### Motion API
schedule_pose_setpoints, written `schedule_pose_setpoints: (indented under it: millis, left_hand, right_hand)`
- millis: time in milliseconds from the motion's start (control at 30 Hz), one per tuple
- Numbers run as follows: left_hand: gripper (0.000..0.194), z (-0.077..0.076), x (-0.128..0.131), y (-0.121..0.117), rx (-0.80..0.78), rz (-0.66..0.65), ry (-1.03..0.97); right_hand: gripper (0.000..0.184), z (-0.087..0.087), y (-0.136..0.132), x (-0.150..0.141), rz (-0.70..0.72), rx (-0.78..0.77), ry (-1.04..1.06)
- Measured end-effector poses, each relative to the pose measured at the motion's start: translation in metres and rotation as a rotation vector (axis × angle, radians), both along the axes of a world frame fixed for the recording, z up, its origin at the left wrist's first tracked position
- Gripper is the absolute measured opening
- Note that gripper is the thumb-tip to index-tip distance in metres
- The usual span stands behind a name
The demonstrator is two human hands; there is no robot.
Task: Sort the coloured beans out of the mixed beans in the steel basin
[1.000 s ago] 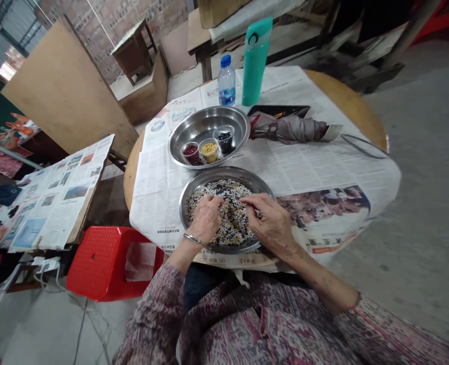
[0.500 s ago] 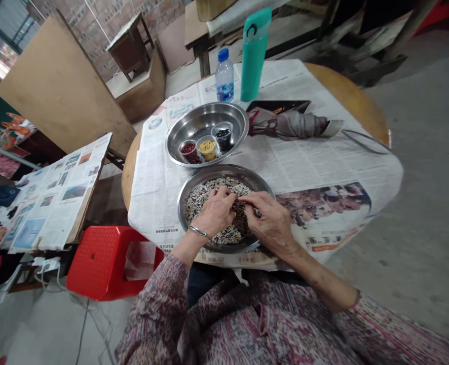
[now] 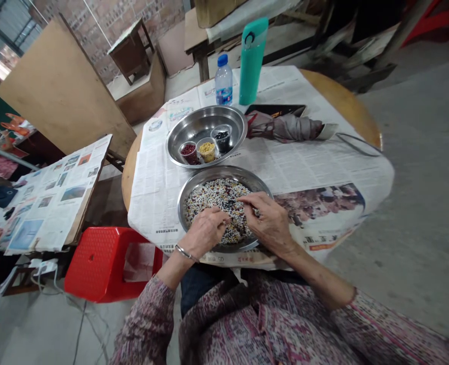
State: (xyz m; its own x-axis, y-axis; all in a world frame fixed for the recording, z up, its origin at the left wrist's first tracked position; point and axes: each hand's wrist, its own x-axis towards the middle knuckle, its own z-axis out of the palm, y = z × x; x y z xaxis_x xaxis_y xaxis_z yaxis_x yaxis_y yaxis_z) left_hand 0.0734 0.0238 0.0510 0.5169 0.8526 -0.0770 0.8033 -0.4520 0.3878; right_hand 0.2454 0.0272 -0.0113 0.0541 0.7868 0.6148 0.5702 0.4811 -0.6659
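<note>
Mixed grains [image 3: 211, 193]: in the near bowl [image 3: 253, 180], beneath and between the left hand [image 3: 205, 229] and right hand [image 3: 269, 220].
Left hand: fingers bent; cannot tell whether they grip grains.
Right hand: thumb and forefinger close together; cannot tell if anything is pinched.
Cups [image 3: 208, 156]: beyond both hands, in the far bowl [image 3: 186, 131].

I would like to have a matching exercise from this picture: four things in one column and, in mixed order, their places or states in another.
Things
1. near steel basin
2. cup of yellow beans
3. silver bangle
4. teal bottle

Places or states
A. around the wrist of the left hand
B. upright beside the blue-capped plastic bottle
C. holds mixed small grains
D. between the cup of dark red beans and the cup of black beans

Pairs: 1-C, 2-D, 3-A, 4-B
</note>
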Motion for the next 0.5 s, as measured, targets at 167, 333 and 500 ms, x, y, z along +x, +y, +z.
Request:
schedule_pose_setpoints:
  millis: [167, 333, 500]
  left_hand:
    - [0.024, 0.007, -0.004, -0.011, -0.041, -0.042, -0.034]
    - [0.035, -0.004, 0.012, 0.013, 0.103, -0.084, 0.027]
    - [0.029, -0.023, 0.032, 0.045, 0.062, -0.115, 0.117]
  right_hand:
    - [0.025, 0.0, 0.0, 0.0, 0.002, -0.01, -0.01]
    - [0.025, 0.0, 0.0, 0.0, 0.001, 0.007, -0.021]
    - [0.025, 0.0, 0.0, 0.0, 0.003, 0.021, -0.018]
